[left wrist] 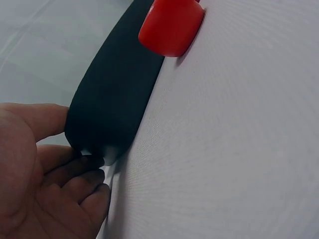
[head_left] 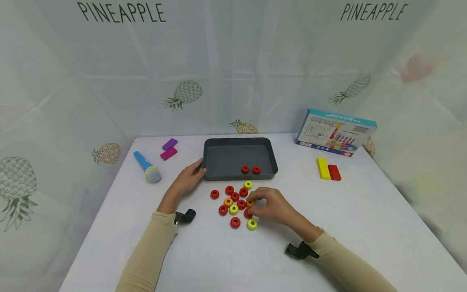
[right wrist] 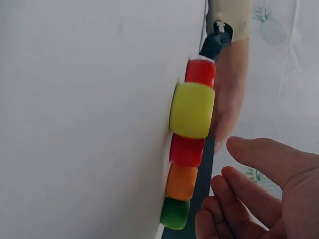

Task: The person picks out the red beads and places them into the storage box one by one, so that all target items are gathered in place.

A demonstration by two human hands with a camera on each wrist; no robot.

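nearest are two beige-sleeved forearms (head_left: 147, 251), with black wrist cameras (head_left: 187, 216). beyond them, ring-shaped beads (head_left: 238, 206) in red, yellow, orange and green lie bunched on the white tabletop (head_left: 219, 263), before the tray. the right hand (head_left: 273, 206) is at the bunch's right side, thumb and fingers curved and slightly parted, nothing between them. the left hand (head_left: 189, 177) grips the dark grey tray (head_left: 230, 156) by its left side, near the front corner; inside sit two red beads (head_left: 245, 172). farther left are a toy microphone (head_left: 143, 160) and two purplish blocks (head_left: 169, 153); farther right, yellow and red blocks (head_left: 323, 169), then a printed box (head_left: 332, 134). behind hangs a pineapple-patterned sheet (head_left: 237, 52).
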